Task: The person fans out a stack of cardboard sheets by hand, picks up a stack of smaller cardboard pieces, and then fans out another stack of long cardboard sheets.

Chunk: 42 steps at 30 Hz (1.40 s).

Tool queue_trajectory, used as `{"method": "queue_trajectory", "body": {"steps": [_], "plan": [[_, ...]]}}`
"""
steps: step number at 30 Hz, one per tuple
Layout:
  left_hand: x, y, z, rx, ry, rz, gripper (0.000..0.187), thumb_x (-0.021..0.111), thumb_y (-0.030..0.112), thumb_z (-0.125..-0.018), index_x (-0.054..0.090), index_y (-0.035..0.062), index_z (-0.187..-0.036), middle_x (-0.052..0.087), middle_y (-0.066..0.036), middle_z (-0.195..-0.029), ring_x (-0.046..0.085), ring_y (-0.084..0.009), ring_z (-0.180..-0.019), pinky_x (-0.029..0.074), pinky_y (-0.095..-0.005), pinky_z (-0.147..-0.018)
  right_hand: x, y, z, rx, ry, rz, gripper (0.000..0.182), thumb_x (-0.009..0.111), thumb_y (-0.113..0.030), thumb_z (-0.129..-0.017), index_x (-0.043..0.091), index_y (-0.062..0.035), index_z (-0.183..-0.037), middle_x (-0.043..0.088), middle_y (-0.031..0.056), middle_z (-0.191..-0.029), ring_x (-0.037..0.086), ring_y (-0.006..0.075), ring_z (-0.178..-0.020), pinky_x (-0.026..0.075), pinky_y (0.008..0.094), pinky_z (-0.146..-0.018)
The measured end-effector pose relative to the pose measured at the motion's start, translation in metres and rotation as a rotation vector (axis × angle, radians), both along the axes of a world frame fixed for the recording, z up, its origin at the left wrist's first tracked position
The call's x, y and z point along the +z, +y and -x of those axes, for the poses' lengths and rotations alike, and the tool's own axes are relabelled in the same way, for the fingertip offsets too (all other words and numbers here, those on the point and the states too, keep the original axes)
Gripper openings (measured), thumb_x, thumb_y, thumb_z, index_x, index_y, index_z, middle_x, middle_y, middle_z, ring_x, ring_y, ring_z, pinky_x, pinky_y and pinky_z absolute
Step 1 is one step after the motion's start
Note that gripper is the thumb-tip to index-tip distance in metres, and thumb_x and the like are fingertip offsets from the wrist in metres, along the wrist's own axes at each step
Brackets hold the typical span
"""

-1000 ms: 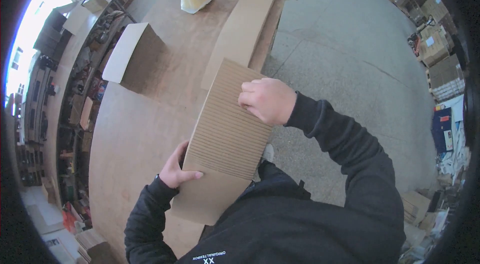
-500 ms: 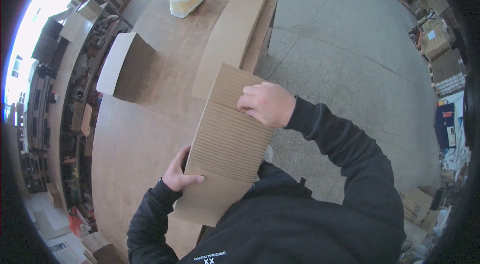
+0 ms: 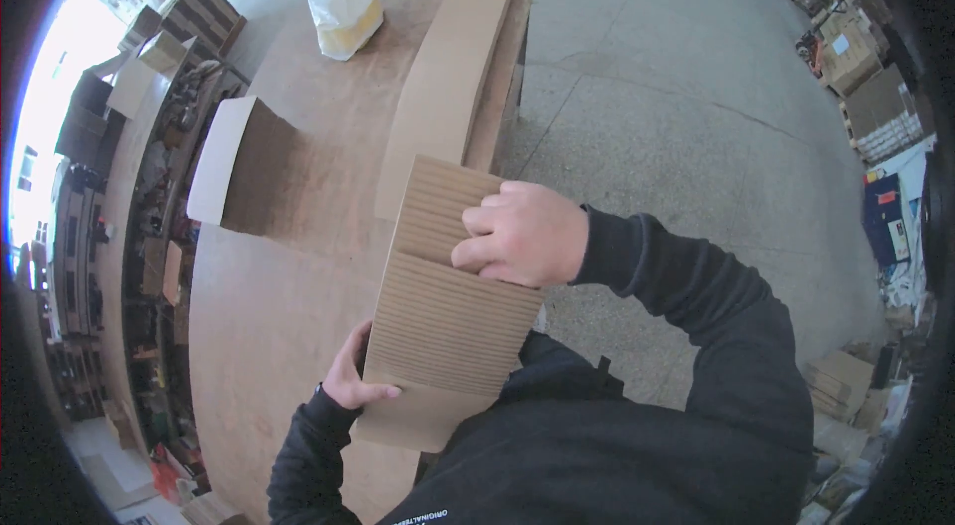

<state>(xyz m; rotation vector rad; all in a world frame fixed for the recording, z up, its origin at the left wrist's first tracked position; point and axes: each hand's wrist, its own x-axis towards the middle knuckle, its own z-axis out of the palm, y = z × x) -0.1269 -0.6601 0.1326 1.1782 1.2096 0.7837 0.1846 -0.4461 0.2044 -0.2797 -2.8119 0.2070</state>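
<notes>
A brown cardboard piece lies in front of my body at the table's near right edge. Close parallel ridges cover most of its upper face, and the lower end is smooth. My left hand grips its left edge, thumb on top and fingers hidden beneath. Over the upper part, my right hand is closed with curled fingers at a dark gap between the ridges. The fingertips press on the ridged cardboard there.
A long flat cardboard strip runs along the right side of the wooden table. A folded cardboard piece stands at the left, and a white plastic bag sits at the far end. Cluttered shelving lines the left side.
My right hand has moved slightly down and toward the left over the ridges, and a gap there has widened. My left hand keeps its hold. The view has shifted slightly.
</notes>
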Motion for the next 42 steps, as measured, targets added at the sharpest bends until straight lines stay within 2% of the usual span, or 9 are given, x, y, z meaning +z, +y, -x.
{"method": "queue_trajectory", "body": {"steps": [4,10,13,19,25,28,34,37,42], "plan": [[0.002,-0.001,0.001,-0.014,-0.014,-0.077,0.109,0.093,0.049,-0.060,0.040,-0.0005,-0.141,0.054,-0.018,-0.135,0.052,-0.0310,-0.124,0.041,-0.0455,-0.109,0.009,-0.009,0.002,0.008,0.087,-0.085,0.007,0.056,-0.025,-0.095,0.062,-0.0219,-0.094,0.050,0.0005,-0.076,0.051,0.0196,-0.062,0.036,0.0354,-0.057],[0.013,0.004,-0.007,-0.038,-0.040,-0.113,0.103,0.091,0.047,-0.064,0.039,0.0032,-0.141,0.054,-0.019,-0.133,0.053,-0.0335,-0.121,0.044,-0.0501,-0.106,0.008,-0.017,0.004,-0.018,0.126,-0.096,0.014,0.054,-0.016,-0.096,0.066,-0.0171,-0.089,0.056,-0.0014,-0.072,0.052,0.0168,-0.061,0.035,0.0338,-0.061],[0.009,0.000,-0.004,-0.005,-0.031,-0.077,0.107,0.092,0.046,-0.062,0.038,0.0021,-0.142,0.053,-0.019,-0.135,0.052,-0.0333,-0.123,0.042,-0.0493,-0.108,0.005,-0.019,0.005,-0.061,0.174,-0.131,0.020,0.049,-0.009,-0.093,0.060,-0.0154,-0.077,0.050,-0.0002,-0.066,0.047,0.0184,-0.057,0.035,0.0346,-0.062],[0.018,0.002,-0.009,0.017,-0.012,-0.030,0.106,0.092,0.048,-0.061,0.039,0.0029,-0.140,0.054,-0.018,-0.132,0.053,-0.0321,-0.121,0.044,-0.0487,-0.107,-0.003,-0.016,0.005,-0.054,0.154,-0.152,0.018,0.047,-0.010,-0.091,0.058,-0.0158,-0.079,0.049,0.0003,-0.070,0.047,0.0189,-0.060,0.036,0.0346,-0.064],[0.021,0.001,-0.007,0.018,0.010,-0.037,0.104,0.091,0.049,-0.062,0.039,0.0038,-0.140,0.053,-0.018,-0.132,0.052,-0.0322,-0.121,0.043,-0.0479,-0.108,-0.005,-0.015,0.005,-0.070,0.262,-0.066,0.020,0.053,-0.013,-0.099,0.062,-0.0117,-0.081,0.050,0.0009,-0.070,0.046,0.0182,-0.058,0.036,0.0337,-0.061],[0.022,0.001,-0.007,0.017,-0.017,-0.043,0.102,0.092,0.046,-0.063,0.039,0.0044,-0.140,0.053,-0.019,-0.132,0.052,-0.0325,-0.121,0.043,-0.0483,-0.108,-0.005,-0.016,0.005,-0.100,0.241,-0.067,0.011,0.062,-0.013,-0.094,0.063,-0.0122,-0.083,0.052,0.0007,-0.072,0.049,0.0188,-0.061,0.039,0.0340,-0.063],[0.022,-0.002,-0.009,0.028,0.029,-0.037,0.104,0.091,0.052,-0.061,0.040,0.0051,-0.139,0.054,-0.018,-0.131,0.053,-0.0328,-0.120,0.044,-0.0490,-0.107,-0.010,-0.016,0.007,-0.108,0.202,-0.064,0.017,0.058,-0.017,-0.096,0.061,-0.0133,-0.080,0.050,0.0002,-0.072,0.049,0.0198,-0.062,0.037,0.0340,-0.066],[0.018,-0.005,-0.006,0.028,0.040,-0.038,0.107,0.093,0.047,-0.061,0.037,0.0028,-0.141,0.053,-0.018,-0.132,0.052,-0.0326,-0.122,0.043,-0.0473,-0.107,-0.012,-0.015,0.008,-0.125,0.159,-0.029,0.010,0.062,-0.016,-0.090,0.061,-0.0138,-0.081,0.053,0.0007,-0.074,0.052,0.0209,-0.065,0.037,0.0348,-0.067],[0.016,-0.007,-0.004,0.032,0.078,-0.033,0.106,0.094,0.047,-0.060,0.039,0.0016,-0.138,0.054,-0.017,-0.129,0.052,-0.0309,-0.119,0.043,-0.0455,-0.106,-0.016,-0.015,0.009,-0.136,0.117,0.039,0.014,0.059,-0.016,-0.091,0.059,-0.0151,-0.078,0.054,0.0003,-0.074,0.053,0.0216,-0.066,0.036,0.0360,-0.066]]}}
